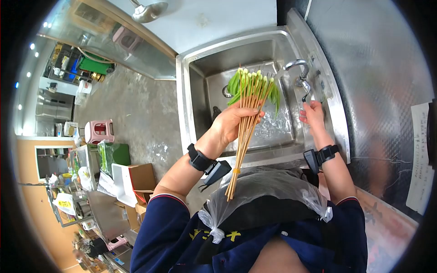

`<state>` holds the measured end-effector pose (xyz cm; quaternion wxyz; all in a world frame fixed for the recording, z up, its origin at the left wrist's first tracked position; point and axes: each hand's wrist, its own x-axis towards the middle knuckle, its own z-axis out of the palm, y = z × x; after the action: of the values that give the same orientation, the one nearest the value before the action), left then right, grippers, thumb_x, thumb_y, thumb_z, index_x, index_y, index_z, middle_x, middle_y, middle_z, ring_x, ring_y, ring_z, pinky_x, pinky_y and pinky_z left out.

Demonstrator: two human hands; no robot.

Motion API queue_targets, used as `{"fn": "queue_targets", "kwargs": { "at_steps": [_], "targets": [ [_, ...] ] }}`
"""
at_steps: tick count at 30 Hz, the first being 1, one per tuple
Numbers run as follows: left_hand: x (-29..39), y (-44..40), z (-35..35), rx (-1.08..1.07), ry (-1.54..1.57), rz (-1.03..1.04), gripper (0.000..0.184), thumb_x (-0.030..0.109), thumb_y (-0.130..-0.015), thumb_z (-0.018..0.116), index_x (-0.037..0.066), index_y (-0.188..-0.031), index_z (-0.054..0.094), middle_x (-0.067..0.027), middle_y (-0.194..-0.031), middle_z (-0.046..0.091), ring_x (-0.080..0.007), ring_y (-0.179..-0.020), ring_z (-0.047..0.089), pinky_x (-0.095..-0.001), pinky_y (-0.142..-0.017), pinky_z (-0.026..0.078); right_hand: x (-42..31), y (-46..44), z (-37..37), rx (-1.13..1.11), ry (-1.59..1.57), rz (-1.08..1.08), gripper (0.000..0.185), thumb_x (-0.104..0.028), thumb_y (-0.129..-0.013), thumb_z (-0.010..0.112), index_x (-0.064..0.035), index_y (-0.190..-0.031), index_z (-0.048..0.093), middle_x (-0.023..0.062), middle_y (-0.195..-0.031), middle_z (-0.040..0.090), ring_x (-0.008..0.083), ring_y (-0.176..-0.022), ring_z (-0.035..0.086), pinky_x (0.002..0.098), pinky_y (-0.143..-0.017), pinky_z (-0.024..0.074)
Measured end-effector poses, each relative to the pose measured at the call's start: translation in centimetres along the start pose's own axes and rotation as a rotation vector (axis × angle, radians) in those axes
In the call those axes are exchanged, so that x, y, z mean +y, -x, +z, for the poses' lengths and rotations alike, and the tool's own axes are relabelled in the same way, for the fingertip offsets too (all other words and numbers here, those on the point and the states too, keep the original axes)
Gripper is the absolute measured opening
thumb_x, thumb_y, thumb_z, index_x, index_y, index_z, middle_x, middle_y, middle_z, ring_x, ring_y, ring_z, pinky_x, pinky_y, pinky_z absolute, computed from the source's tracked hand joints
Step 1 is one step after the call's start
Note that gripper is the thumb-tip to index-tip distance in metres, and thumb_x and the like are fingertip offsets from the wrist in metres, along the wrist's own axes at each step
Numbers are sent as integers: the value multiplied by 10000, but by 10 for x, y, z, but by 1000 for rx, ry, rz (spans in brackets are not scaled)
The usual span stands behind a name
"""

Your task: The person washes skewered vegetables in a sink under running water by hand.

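My left hand is closed around a bundle of thin wooden skewers, held at a tilt over the sink. Green leafy vegetables with pale stem ends are threaded at the far ends of the skewers. A yellowish band wraps the bundle near its lower end. At the right side of the sink, my right hand has its fingers curled at the dark tip of the faucet handle. The curved metal faucet stands on the sink's right edge.
The steel sink has rippling water in its basin and a dark object at its left side. A ladle lies on the white surface beyond. On the floor to the left are a pink stool and cardboard boxes.
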<state>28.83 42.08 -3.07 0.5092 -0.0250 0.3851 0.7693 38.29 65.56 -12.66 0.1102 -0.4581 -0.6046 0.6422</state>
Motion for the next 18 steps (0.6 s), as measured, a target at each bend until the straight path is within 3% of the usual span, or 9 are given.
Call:
{"fn": "queue_targets", "kwargs": {
  "at_steps": [1,3,13,16,18],
  "targets": [
    [-1,1,0,12,1,13,394,-40,-785,518,-39,-1162,404,-117,-1064,518,-192,-810,574,-279,-667,521,1,-6,-2,-1,-2,-6,279,-155,-811,554,-23,-1043,473,78,-846,529,141,-729,569,257,-563,503],
    [-3,0,-2,0,19,-3,398,-48,-782,514,-43,-1166,409,-132,-1077,515,-184,-798,574,-276,-675,520,6,-16,-1,-210,-131,92,249,-163,-822,535,-16,-1014,477,76,-853,541,148,-716,572,269,-592,511],
    [-6,-23,8,-195,-225,-243,401,-44,-761,542,-81,-1142,426,-150,-1047,536,-148,-752,585,-227,-654,523,-3,-34,-11,-330,-180,215,200,-233,-861,483,-51,-853,565,15,-732,567,107,-669,568,234,-566,480],
    [-5,-16,11,-160,-281,-279,395,-38,-764,547,-81,-1139,428,-144,-1043,537,-148,-748,583,-222,-657,519,-20,-52,-21,-387,-575,276,250,-293,-856,480,-56,-888,554,-2,-736,570,98,-642,549,217,-548,451],
    [-9,-13,3,-158,-241,-266,380,-35,-776,538,-75,-1139,430,-141,-1049,537,-147,-764,580,-227,-654,513,-29,-30,-14,-375,-624,257,249,-295,-856,482,-58,-886,549,2,-731,570,106,-640,550,222,-546,451]
  ]
}}
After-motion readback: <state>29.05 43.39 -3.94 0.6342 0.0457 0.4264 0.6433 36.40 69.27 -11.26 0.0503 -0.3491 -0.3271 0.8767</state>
